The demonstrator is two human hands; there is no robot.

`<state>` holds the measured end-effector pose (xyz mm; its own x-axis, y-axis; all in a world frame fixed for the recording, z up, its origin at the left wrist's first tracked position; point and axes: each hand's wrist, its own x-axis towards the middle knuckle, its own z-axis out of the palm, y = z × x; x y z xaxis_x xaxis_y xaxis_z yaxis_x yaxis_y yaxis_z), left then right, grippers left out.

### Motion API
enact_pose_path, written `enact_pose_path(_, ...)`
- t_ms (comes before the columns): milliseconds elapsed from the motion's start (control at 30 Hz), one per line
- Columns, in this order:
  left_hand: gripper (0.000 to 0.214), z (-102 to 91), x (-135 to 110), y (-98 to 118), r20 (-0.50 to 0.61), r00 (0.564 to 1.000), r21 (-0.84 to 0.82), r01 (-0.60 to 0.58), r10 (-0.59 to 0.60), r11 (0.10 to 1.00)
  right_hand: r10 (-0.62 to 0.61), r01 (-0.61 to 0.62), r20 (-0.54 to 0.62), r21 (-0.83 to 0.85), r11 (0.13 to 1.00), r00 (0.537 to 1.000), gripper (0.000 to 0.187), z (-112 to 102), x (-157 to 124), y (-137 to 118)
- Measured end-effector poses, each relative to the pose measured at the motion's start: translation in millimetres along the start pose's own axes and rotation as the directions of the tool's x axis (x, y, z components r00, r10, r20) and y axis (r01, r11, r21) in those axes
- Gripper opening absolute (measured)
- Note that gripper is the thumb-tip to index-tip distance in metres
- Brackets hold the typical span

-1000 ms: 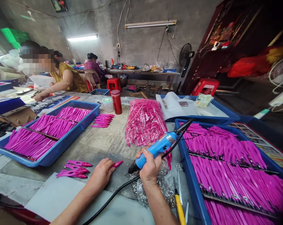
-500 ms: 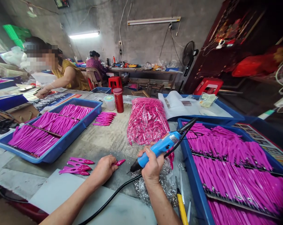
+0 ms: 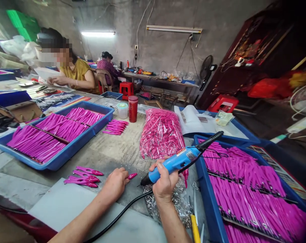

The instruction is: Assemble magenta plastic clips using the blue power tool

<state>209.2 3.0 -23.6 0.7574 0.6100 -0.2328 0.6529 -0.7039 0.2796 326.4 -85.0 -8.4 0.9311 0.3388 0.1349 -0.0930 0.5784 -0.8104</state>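
Observation:
My left hand (image 3: 116, 183) is closed around a magenta plastic piece (image 3: 133, 176), whose glossy pointed end sticks out past my fingers on the right. My right hand (image 3: 166, 184) grips a blue electric screwdriver (image 3: 171, 164), tilted with its black nose down and left, its bit above the table and apart from the piece. Left of my left hand lies a small pile of magenta plier-shaped pieces (image 3: 85, 181). Tiny rings (image 3: 128, 161) are scattered beyond my hands. Under my right wrist rests a clear bag of small metal parts (image 3: 177, 201).
Blue trays (image 3: 55, 164) (image 3: 200, 189) of magenta pieces flank the work area. A clear bag of pink parts (image 3: 161, 135), a red tumbler (image 3: 133, 111) and a yellow-handled tool (image 3: 195, 229) stand or lie nearby. The black cord (image 3: 122, 212) crosses below my hands. A co-worker (image 3: 78, 76) sits at the left.
The view has shifted slightly. My hands keep their holds, with the screwdriver's nose still near the piece. The co-worker's hands have drawn back from the table and come together.

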Motion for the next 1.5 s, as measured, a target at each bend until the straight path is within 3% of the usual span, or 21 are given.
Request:
enact_pose_path(267,0.018,10.9,-1.7,-3.5,-0.039,0.999,0.005,-0.023,0.023,1.000,-0.074,0.085,0.129,-0.081,0.993,0.989,0.033,25.9,-1.9,8.3)
enact_pose_path(533,0.018,14.2,-2.3,-3.9,-0.064,0.997,0.005,-0.044,0.044,0.999,-0.100,0.130,0.241,-0.114,0.985,0.965,0.033,33.1,-4.7,20.3)
enact_pose_path(967,0.022,13.4,-3.9,-2.8,-0.052,0.998,0.003,-0.034,0.034,0.999,-0.071,0.110,0.263,-0.136,0.985,0.962,0.035,34.3,-3.8,27.2)
enact_pose_path(1500,0.018,13.6,-3.8,-4.0,-0.067,0.997,-0.033,-0.043,0.041,0.999,-0.111,0.169,0.311,-0.165,0.972,0.944,0.028,33.5,-3.3,28.3)
